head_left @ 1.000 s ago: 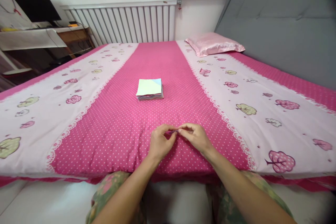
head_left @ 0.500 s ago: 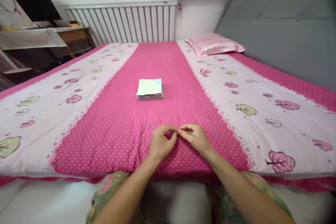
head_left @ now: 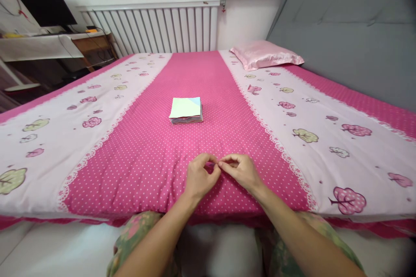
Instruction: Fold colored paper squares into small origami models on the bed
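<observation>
Where the dotted pink sheet [head_left: 198, 75] ends at the far side, a white radiator [head_left: 156, 29] stands, with a desk [head_left: 91, 43] and monitor [head_left: 44, 5] to its left; a pillow [head_left: 266, 54] lies by the grey headboard [head_left: 351, 21]. A paper stack [head_left: 186, 111] sits mid-sheet, beyond the hands. Near the front edge, the left hand [head_left: 201, 175] and right hand [head_left: 242, 171] meet, each with thumb and fingertips together, pinching a small dark piece [head_left: 210, 165], mostly hidden.
</observation>
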Available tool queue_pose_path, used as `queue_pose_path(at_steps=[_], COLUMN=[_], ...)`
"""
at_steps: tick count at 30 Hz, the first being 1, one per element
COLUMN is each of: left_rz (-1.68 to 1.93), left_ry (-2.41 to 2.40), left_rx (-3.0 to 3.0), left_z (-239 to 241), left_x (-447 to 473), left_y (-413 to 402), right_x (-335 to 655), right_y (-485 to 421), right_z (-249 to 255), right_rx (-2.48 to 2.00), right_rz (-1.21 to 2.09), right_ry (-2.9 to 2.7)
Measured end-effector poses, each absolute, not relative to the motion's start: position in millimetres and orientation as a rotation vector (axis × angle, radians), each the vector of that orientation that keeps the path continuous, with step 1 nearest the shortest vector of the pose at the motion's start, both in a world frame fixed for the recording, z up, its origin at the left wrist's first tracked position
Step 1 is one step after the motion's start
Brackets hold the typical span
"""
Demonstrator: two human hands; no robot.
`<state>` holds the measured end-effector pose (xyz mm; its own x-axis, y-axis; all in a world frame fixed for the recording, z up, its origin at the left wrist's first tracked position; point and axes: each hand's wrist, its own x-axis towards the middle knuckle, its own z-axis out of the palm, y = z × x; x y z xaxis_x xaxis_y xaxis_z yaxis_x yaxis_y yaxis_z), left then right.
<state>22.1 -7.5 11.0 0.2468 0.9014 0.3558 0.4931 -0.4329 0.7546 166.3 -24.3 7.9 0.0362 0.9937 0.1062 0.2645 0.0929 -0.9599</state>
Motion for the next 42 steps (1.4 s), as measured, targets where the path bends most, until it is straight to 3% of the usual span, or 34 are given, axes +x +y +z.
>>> queue_pose_path(at_steps=[29,42], left_rz=[1.083,1.029], left_ry=[1.286,1.39], left_rx=[2.038,1.75], left_z=[11.4,11.2], left_x=[23.1,21.1], left_y=[-7.0,-0.8], right_x=[163.0,169.8], right_y=[-25.3,-21.0], right_z=[9.1,2.2], right_rx=[-1.437,-1.494], right_rz=[0.876,0.829], right_ry=[-1.39,-1.412])
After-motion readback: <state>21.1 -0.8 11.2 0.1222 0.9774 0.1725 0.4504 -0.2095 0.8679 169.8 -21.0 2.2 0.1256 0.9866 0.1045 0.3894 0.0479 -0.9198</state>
